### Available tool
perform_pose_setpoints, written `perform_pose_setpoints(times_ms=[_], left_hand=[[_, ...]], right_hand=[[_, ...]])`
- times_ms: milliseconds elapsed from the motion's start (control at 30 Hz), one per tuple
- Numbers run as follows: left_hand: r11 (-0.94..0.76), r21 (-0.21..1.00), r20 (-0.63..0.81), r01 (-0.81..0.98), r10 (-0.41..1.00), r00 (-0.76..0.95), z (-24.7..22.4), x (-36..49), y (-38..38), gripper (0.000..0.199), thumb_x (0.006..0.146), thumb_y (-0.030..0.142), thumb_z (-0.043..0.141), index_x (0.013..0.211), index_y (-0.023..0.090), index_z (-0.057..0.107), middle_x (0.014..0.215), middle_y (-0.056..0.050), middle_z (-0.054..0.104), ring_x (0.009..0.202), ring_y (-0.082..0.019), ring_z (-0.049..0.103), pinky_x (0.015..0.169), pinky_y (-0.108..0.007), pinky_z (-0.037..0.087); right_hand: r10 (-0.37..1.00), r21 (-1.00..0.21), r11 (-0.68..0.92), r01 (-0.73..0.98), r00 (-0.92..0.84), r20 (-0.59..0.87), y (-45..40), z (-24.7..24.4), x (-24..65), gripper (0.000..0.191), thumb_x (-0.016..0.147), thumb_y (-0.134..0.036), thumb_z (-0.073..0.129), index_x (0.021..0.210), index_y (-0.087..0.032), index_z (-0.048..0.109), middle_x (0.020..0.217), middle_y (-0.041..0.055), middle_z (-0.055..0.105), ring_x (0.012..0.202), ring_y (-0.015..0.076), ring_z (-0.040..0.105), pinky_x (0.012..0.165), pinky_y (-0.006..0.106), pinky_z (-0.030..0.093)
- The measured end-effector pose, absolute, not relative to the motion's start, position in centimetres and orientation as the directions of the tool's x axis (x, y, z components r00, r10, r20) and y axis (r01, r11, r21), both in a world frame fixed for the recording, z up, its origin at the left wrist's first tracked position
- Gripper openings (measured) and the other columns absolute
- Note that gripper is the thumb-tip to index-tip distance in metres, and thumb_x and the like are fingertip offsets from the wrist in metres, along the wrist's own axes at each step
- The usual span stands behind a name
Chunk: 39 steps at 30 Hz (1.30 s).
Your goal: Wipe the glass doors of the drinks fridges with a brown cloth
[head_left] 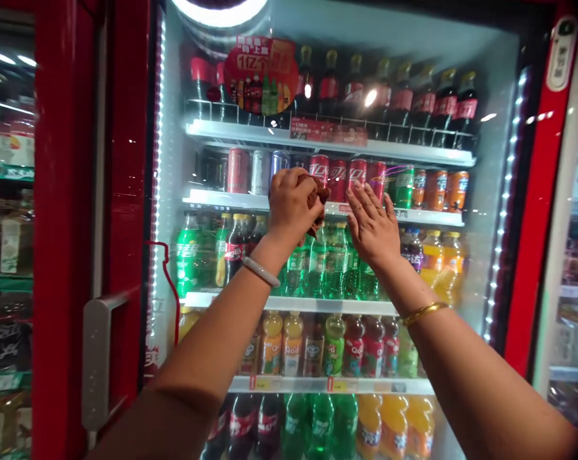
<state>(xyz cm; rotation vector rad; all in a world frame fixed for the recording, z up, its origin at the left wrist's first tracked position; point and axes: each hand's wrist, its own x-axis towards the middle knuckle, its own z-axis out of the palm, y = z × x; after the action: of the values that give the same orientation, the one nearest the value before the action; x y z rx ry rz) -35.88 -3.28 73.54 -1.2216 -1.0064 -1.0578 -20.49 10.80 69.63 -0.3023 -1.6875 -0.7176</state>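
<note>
Pinching a bunched brown cloth [320,199], the left hand [291,203] is up at the cooler's glass door [399,32]; to its right, the right hand [374,225] is flat, empty, fingers parted. Should the pinch loosen, the cloth could drop; bare fingertips could smudge the glass.

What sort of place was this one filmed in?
Probably a shop's drinks section: the red-framed fridge displays rows of bottles and cans, with what look like price tags below some of them.
</note>
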Motion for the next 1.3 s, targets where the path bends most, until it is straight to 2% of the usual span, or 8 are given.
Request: perform_pose_setpoints(times_ms=[100,300,500,733,967,1067,1167,1300], left_hand=[[0.051,-0.135,0.98,0.99,-0.139,0.141,72.7,-34.7,-2.9,0.015,0.078,0.015,0.074,0.084,0.025,0.065,0.112,-0.007,0.066,0.113,-0.031,0.054,0.103,-0.052,0.048],[-0.092,-0.322,0.938,0.942,0.107,0.331,67.9,-31.7,-1.6,0.012,0.08,0.016,0.073,0.084,0.025,0.065,0.115,-0.004,0.067,0.116,-0.028,0.055,0.107,-0.048,0.05],[-0.054,-0.129,0.986,0.99,-0.117,0.122,70.3,-32.4,-1.1,0.024,0.083,0.013,0.07,0.101,0.027,0.065,0.121,-0.007,0.065,0.12,-0.031,0.053,0.112,-0.054,0.044],[-0.068,-0.281,0.96,0.957,-0.024,0.28,68.6,-30.8,0.2,0.034,0.081,0.01,0.071,0.11,0.026,0.062,0.115,-0.005,0.067,0.115,-0.029,0.054,0.109,-0.048,0.046],[-0.034,-0.166,0.983,0.986,-0.089,0.162,69.8,-29.6,1.5,0.032,0.076,0.008,0.072,0.101,0.027,0.063,0.112,-0.006,0.066,0.11,-0.031,0.055,0.104,-0.052,0.047],[-0.066,-0.234,0.972,0.97,0.007,0.235,68.6,-27.1,3.3,0.028,0.077,0.01,0.073,0.099,0.024,0.064,0.11,-0.006,0.066,0.112,-0.03,0.055,0.106,-0.048,0.048],[-0.101,-0.307,0.946,0.946,0.075,0.315,67.8,-25.6,4.1,0.028,0.079,0.01,0.072,0.104,0.023,0.064,0.117,-0.006,0.066,0.117,-0.028,0.054,0.11,-0.046,0.047],[-0.073,-0.193,0.981,0.978,-0.021,0.192,69.2,-26.1,3.7,0.028,0.081,0.009,0.071,0.103,0.026,0.064,0.116,-0.005,0.066,0.115,-0.028,0.055,0.108,-0.048,0.047]], right_hand=[[-0.207,0.291,0.777,0.559,-0.209,0.956,11.5,69.4,-20.5,0.056,0.108,-0.04,0.031,0.162,-0.032,0.022,0.168,-0.0004,0.03,0.157,0.0201,0.028,0.131,0.055,0.018],[-0.205,0.253,0.803,0.54,-0.149,0.967,11.5,68.9,-20.9,0.055,0.108,-0.038,0.03,0.162,-0.035,0.019,0.167,-0.0001,0.034,0.156,0.0226,0.031,0.131,0.061,0.013],[-0.18,0.229,0.8,0.554,-0.144,0.973,11.1,69.0,-20.7,0.055,0.108,-0.038,0.029,0.162,-0.036,0.022,0.166,-0.0016,0.035,0.156,0.0212,0.032,0.131,0.058,0.014],[-0.131,0.171,0.788,0.591,-0.11,0.985,11.8,69.2,-20.6,0.055,0.107,-0.042,0.029,0.162,-0.036,0.022,0.167,-0.0005,0.034,0.157,0.0212,0.03,0.132,0.057,0.015],[-0.169,0.39,0.681,0.62,-0.385,0.907,14.7,69.3,-15.4,0.057,0.108,-0.039,0.03,0.163,-0.037,0.016,0.17,-0.007,0.025,0.159,0.0156,0.021,0.134,0.048,0.013],[-0.154,0.345,0.7,0.625,-0.339,0.928,16.1,68.9,-14.0,0.056,0.107,-0.038,0.031,0.162,-0.037,0.018,0.168,-0.006,0.031,0.158,0.0183,0.024,0.133,0.054,0.011],[-0.11,0.199,0.756,0.623,-0.179,0.978,17.1,68.4,-13.7,0.053,0.108,-0.036,0.027,0.161,-0.037,0.025,0.166,-0.0032,0.036,0.157,0.0213,0.029,0.131,0.058,0.013],[-0.069,0.141,0.763,0.631,-0.136,0.988,17.8,68.1,-13.4,0.053,0.108,-0.039,0.026,0.161,-0.038,0.024,0.167,-0.0034,0.033,0.157,0.0229,0.029,0.13,0.062,0.013]])
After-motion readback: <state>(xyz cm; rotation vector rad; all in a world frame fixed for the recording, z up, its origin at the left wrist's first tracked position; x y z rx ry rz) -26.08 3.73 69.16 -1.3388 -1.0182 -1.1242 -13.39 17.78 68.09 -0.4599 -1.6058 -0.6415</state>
